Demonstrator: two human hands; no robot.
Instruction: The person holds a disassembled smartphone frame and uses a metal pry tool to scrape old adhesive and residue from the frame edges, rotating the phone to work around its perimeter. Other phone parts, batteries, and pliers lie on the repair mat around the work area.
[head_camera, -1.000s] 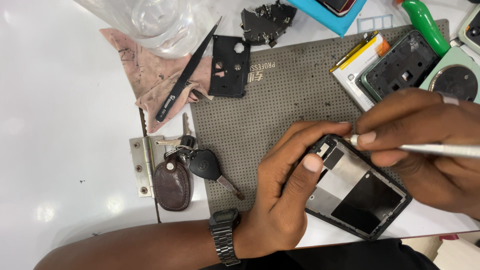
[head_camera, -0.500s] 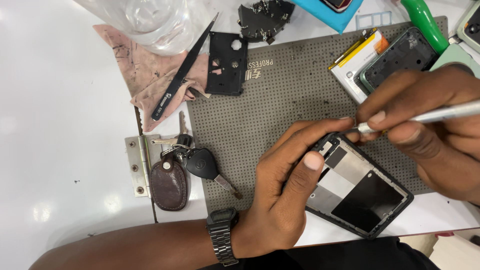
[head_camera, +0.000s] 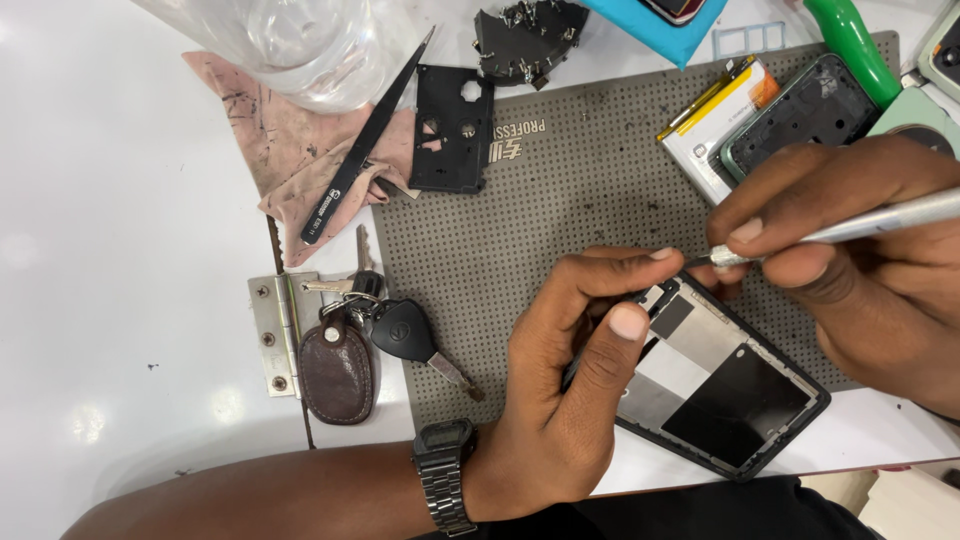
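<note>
1. Right hand (head_camera: 860, 250), at 3 o'clock in the view: grip closed round a slim silver screwdriver (head_camera: 860, 225), pinched between thumb and fingers, tip down at the top corner of the phone frame (head_camera: 720, 380).
2. Left hand (head_camera: 570, 390), near centre: grip closed on the phone frame's upper-left edge, thumb on top, fingers curled under and over the corner (steadying it).
3. Phone frame lies at 5 o'clock, half on the grey mat (head_camera: 560, 190), half over the white counter (head_camera: 120, 250). It is already opened: no back cover, bare metal plate and dark panel showing.
4. Judged progress: well into teardown; work now at the corner by the tip (screw itself too small to see).
5. Parts already off, at 12 to 1 o'clock: black plastic shield (head_camera: 450, 130), battery (head_camera: 715, 120), another green frame (head_camera: 810, 110).
6. Unused at 11 o'clock: black tweezers (head_camera: 365, 145) across a pink cloth (head_camera: 270, 130).
7. At 8 o'clock: car key with leather fob (head_camera: 340, 370) beside a metal hinge (head_camera: 272, 330).
</note>
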